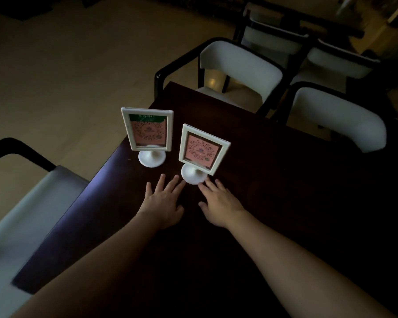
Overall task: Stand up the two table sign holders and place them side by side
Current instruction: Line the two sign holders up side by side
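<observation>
Two white table sign holders stand upright on the dark wooden table (273,180), each a framed pink card on a round foot. The left sign holder (147,130) stands near the table's left edge. The right sign holder (202,152) stands close beside it, a little nearer to me and turned slightly. My left hand (164,203) lies flat with fingers spread, its fingertips touching the left side of the right holder's round foot. My right hand (221,205) lies flat too, fingertips against the right side of that foot. Neither hand grips anything.
White-cushioned chairs with black frames surround the table: one at the left (30,203), one at the far end (239,67), one at the right (337,118), more behind. The table's left edge runs just beside the left holder. Beige floor lies beyond.
</observation>
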A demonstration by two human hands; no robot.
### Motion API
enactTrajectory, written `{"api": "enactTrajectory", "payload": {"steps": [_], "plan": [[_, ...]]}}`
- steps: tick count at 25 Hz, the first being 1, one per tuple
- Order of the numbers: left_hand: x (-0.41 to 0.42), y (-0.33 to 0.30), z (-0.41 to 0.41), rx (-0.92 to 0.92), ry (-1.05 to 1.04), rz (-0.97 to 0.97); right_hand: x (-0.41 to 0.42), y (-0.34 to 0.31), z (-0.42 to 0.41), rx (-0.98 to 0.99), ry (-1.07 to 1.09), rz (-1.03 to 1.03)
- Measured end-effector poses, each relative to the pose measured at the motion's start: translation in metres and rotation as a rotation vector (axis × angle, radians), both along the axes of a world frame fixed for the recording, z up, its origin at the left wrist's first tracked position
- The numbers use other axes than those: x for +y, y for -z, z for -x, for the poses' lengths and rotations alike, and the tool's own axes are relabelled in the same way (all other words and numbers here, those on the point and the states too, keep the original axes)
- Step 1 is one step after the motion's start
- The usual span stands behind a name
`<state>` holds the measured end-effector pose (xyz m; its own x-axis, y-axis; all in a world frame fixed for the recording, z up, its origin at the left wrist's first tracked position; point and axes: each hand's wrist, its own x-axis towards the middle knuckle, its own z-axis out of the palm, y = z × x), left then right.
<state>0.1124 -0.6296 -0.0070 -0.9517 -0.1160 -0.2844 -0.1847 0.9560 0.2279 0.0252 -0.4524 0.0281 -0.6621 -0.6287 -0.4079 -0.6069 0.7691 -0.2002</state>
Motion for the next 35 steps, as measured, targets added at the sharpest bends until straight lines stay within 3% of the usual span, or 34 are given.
{"api": "enactTrajectory", "payload": {"steps": [5,10,19,25,35], "plan": [[-0.004,-0.032,-0.037,0.046,-0.071,-0.021,0.027,-0.032,-0.022,0.001,0.022,0.183],[0.009,-0.087,-0.072,0.219,-0.105,-0.073,0.060,-0.075,-0.043,0.085,-0.008,0.331],[-0.038,-0.211,-0.026,0.536,-0.029,-0.087,0.058,-0.162,-0.029,0.247,0.102,0.436],[-0.095,-0.236,0.019,0.409,0.045,0.013,0.008,-0.184,-0.017,0.290,0.193,0.442],[-0.147,-0.205,0.083,0.215,0.257,0.135,-0.066,-0.178,0.012,0.279,0.288,0.258]]}}
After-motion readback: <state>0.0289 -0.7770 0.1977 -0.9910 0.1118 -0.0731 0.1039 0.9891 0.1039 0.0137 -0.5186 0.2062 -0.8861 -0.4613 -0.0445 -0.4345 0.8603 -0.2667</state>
